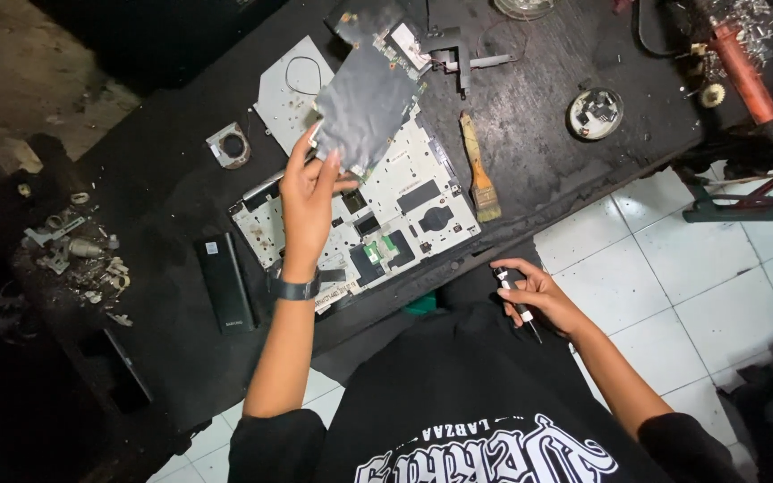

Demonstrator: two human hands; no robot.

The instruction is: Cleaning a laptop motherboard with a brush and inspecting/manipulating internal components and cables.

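Observation:
My left hand holds up a grey circuit board covered with a dark film, lifted above an opened laptop chassis that lies on the black workbench. A dark watch band sits on that wrist. My right hand rests near my lap below the bench edge, gripping a small black screwdriver with its tip pointing down and to the right.
A paintbrush lies right of the chassis. A small fan, a grey metal plate, a black slab-shaped battery and loose metal parts sit to the left. A round tin and a red-handled soldering iron are at the right.

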